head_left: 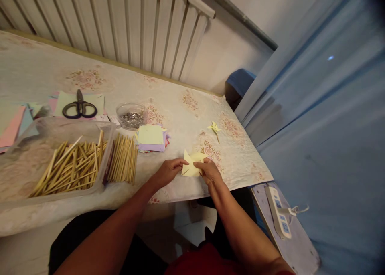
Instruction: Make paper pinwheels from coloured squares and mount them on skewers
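Between my two hands is a pale yellow square of paper (190,170) with slits cut in from its corners, held just above the front edge of the table. My left hand (169,171) pinches its left side between thumb and fingers. On the right, my right hand (209,170) grips the sheet, thumb on top and fingers partly hidden beneath. Some of the paper is bent up near the right thumb. A small yellow pinwheel on a stick (214,128) lies farther back. Left of my hands sits a stack of coloured paper squares (151,135), pale yellow on top.
Bamboo sticks (122,158) lie bundled beside a clear plastic bin (104,162) of loose sticks. Behind are a round tub of small metal pieces (131,118) and dark-handled scissors (80,106) on paper. A power strip (278,213) rests right, near a blue curtain (325,146).
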The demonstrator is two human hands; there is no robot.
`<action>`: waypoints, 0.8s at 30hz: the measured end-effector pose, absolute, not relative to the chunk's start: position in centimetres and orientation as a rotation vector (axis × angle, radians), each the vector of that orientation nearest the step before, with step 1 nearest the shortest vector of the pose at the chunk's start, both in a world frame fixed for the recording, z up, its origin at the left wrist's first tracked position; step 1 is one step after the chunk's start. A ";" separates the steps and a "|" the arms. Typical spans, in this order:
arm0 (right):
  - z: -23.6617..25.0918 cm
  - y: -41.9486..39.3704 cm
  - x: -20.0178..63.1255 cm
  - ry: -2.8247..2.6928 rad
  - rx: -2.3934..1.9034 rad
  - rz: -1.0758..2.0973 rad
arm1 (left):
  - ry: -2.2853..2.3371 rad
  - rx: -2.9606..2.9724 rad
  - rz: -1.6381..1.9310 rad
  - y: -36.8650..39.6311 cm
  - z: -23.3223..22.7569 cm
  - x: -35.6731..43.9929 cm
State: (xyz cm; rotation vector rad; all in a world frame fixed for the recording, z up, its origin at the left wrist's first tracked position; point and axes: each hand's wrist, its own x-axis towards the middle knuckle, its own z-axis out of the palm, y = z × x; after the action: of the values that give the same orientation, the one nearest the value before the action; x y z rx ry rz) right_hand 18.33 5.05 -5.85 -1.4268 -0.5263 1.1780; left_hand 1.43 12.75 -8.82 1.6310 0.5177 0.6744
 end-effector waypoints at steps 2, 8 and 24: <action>-5.7 5.1 18.1 -0.530 -1.432 1.170 | 0.550 1.650 0.682 12.7 -8.7 1.4; -5.6 5.2 17.5 -0.548 -1.497 1.075 | 0.534 1.645 0.649 12.3 -7.9 1.4; -5.8 5.4 16.8 -0.670 -1.490 1.066 | 0.603 1.220 0.707 12.3 -8.9 2.2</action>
State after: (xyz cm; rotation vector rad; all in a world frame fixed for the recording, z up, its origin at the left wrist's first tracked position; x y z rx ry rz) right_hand 16.79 5.36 -5.80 -1.4899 -0.6698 1.0658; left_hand 2.16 12.27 -8.93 1.2205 0.6027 0.7066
